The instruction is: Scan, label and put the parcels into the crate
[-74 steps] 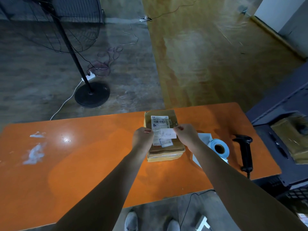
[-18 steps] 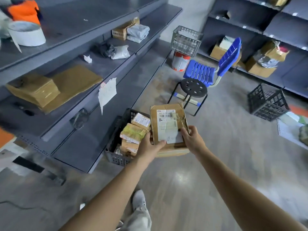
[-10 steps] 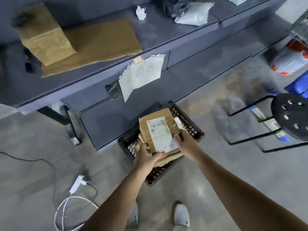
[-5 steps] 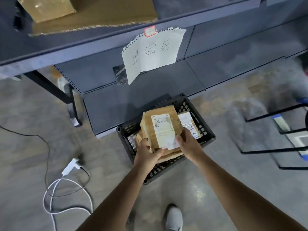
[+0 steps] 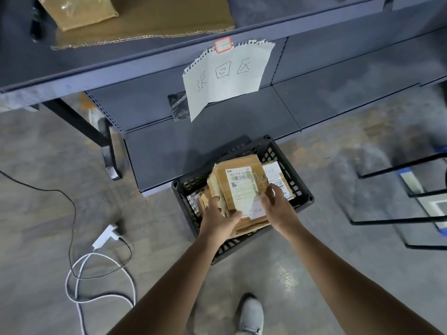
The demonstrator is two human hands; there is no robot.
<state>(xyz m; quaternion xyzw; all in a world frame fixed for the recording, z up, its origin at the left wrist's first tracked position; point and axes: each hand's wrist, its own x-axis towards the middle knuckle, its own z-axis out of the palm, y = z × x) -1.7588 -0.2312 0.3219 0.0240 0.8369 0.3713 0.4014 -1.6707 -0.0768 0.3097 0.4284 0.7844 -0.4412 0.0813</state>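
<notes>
Change over the last half second: the view has closed in on the crate [image 5: 307, 198], and the parcel [image 5: 238, 189] has come down from above the rim to sit partly inside it, label face up. The left hand [image 5: 217, 222] grips the near left corner, with the thumb across the front face and the fingers curled beneath. The right hand [image 5: 278, 210] holds the right edge in a looser pinch, with the thumb on the small added label and the fingers spread behind the edge. Scanning and labelling appear complete for this parcel. The step in hand is placement, and release looks close.

Edges and clearance, left to right:

- **Floor, left:** A white cable [image 5: 79, 286] and its adapter [image 5: 105, 235] lie on the floor well apart from the crate. They are a trip point only for a step to the left.
- **Shelf upright:** The shelf upright [image 5: 106, 151] stands further back.
- **Crate, left side:** Smaller packets [image 5: 200, 201] already fill the crate's left side. The parcel will probably rest on them rather than on the crate floor.
- **Crate, right side:** A labelled parcel [image 5: 274, 174] lies just beside the held one, and the right fingers sit between the two. Withdraw upward, not sideways.
- **Far rim:** It stands close against the lower shelf [image 5: 217, 141], which limits forward travel.
- **Stool frame:** The stool frame [image 5: 399, 189] is well apart on the right.

Open room lies above the crate and toward the person.
</notes>
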